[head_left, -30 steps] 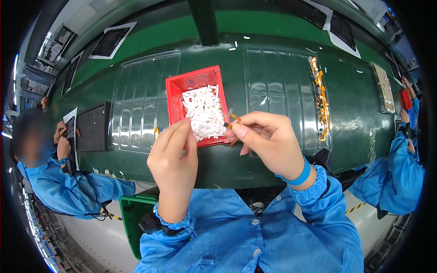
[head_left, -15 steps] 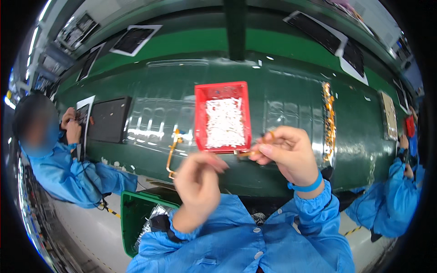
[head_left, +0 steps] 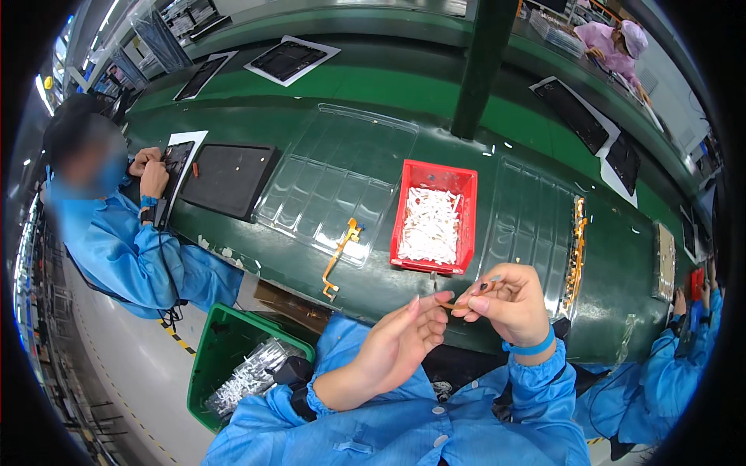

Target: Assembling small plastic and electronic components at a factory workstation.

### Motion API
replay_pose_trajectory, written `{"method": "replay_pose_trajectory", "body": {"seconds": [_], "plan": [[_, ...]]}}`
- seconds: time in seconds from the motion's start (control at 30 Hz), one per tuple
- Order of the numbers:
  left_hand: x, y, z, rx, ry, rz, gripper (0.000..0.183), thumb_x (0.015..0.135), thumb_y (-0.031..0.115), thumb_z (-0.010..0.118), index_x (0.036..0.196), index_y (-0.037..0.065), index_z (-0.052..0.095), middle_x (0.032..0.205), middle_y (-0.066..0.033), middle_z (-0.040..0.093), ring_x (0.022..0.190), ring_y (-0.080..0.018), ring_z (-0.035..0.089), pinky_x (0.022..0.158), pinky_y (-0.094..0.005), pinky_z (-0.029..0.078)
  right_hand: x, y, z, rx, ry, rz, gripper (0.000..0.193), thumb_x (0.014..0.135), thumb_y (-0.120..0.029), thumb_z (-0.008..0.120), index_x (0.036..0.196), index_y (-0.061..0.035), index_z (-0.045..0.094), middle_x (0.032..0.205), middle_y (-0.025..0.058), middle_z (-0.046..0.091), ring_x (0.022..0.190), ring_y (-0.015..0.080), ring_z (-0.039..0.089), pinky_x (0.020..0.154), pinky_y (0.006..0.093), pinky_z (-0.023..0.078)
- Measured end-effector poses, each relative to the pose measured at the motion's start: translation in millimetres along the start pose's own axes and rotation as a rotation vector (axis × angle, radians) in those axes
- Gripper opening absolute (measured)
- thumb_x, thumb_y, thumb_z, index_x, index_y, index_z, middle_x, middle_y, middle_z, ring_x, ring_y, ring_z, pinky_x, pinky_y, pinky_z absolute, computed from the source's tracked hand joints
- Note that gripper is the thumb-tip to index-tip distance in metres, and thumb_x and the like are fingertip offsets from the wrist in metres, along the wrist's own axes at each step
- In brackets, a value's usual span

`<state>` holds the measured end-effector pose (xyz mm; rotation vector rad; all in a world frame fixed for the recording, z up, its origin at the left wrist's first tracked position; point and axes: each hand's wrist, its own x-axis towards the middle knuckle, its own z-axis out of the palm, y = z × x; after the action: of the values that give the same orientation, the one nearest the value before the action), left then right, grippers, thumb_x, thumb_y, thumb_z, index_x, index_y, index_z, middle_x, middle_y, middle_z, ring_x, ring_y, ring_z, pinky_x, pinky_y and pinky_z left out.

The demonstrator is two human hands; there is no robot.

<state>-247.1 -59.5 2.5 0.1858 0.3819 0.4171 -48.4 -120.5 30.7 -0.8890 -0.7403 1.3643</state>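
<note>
Clearly, the right hand (head_left: 514, 307) pinches a thin orange strip (head_left: 451, 306) between its fingers above the desk (head_left: 614, 272), near the red box (head_left: 430, 266); beside the strip is the left hand (head_left: 396, 343), fingers apart.

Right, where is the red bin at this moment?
In the head view, right of centre on the green table, the red bin stands between clear plastic trays, just beyond the left hand and right hand.

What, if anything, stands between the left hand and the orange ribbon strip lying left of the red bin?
Nothing visible. Only green tabletop shows between the left hand and the near end of the orange ribbon strip; the red bin stands right of that path.
</note>
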Motion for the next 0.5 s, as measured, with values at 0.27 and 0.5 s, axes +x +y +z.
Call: {"method": "replay_pose_trajectory", "body": {"seconds": [0.27,0.5], "plan": [[2,3,-10,0.048,0.068,0.269,0.025,0.102,0.024,0.052,0.114,0.003,0.059,0.079,0.0001,0.048,0.073,-0.0111,0.042,0.070,-0.0268,0.037,-6,4,17,-0.059,-0.011,0.087,0.010,0.088,0.010,0.063,0.097,0.0083,0.061,0.102,0.0249,0.069,0.099,0.0300,0.070,0.086,0.0367,0.059],[-41,103,-17,0.743,0.165,0.427,0.017,0.095,0.017,0.062,0.091,0.000,0.065,0.060,0.0045,0.044,0.052,-0.0062,0.032,0.051,-0.0254,0.025,-9,8,25,-0.603,-0.190,0.158,0.028,0.087,-0.003,0.071,0.113,0.0038,0.064,0.108,0.0143,0.071,0.102,0.0202,0.069,0.092,0.0307,0.055]]}}
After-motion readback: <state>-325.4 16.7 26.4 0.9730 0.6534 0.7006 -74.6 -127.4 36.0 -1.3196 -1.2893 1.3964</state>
